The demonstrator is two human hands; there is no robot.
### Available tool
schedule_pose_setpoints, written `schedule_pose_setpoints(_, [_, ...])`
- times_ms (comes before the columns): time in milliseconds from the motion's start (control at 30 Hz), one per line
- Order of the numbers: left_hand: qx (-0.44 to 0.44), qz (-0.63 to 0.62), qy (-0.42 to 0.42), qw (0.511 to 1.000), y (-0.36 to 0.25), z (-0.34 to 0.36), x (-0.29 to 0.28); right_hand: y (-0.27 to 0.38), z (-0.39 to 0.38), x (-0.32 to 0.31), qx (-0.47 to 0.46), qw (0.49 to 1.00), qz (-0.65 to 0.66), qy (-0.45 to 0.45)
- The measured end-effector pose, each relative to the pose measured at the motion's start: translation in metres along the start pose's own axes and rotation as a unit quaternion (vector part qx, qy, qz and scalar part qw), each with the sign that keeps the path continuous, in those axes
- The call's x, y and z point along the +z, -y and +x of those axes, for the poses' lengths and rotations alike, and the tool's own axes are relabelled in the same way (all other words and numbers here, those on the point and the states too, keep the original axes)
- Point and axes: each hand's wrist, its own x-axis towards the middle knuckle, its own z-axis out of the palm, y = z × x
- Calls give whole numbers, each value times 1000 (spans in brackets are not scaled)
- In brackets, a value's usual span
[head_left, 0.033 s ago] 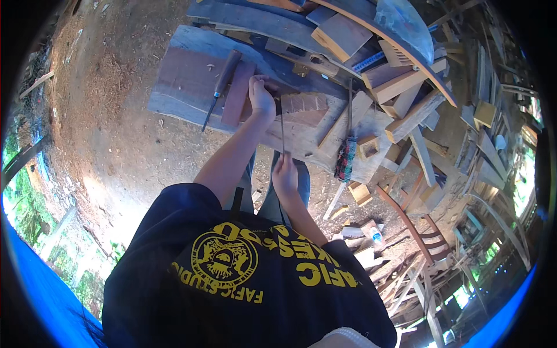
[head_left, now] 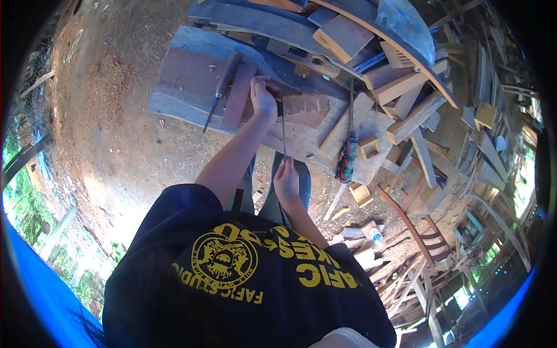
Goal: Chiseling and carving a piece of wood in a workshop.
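My right hand point(head_left: 286, 180) is closed around the near end of a thin, straight metal tool point(head_left: 284, 136), seen nearly edge-on, so its kind is unclear. The tool reaches away from me over the edge of a thick wooden plank bench point(head_left: 168, 98). Farther up, my left hand point(head_left: 264, 100) presses down on the bench with curled fingers; what lies under them is hidden. Just left of it lies a reddish wood strip point(head_left: 239, 95). Beside that strip rests a chisel-like tool point(head_left: 228, 75) with a dark handle, its slim blade extending past the bench edge.
Right on the bench lie a tool with a cloth-wrapped handle point(head_left: 347, 159) and a wood block with a square hole point(head_left: 369, 148). Offcuts point(head_left: 406, 87) pile up beyond, under a long curved slat point(head_left: 400, 43) and a plastic bag point(head_left: 406, 26). A wooden chair frame point(head_left: 426, 238) lies lower right.
My right hand has drawn slightly back toward me with the thin metal tool. The left hand stays in place, and the whole view has shifted very slightly.
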Motion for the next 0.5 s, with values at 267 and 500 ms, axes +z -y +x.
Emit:
schedule_pose_setpoints(267, [30, -14, 2, 999, 1, 1, 3, 12, 35, 0, -54, 998, -1, -29])
schedule_pose_setpoints(500, [34, -5, 4, 999, -1, -2, 3, 14, 10, -1, -17, 1000, 1, -26])
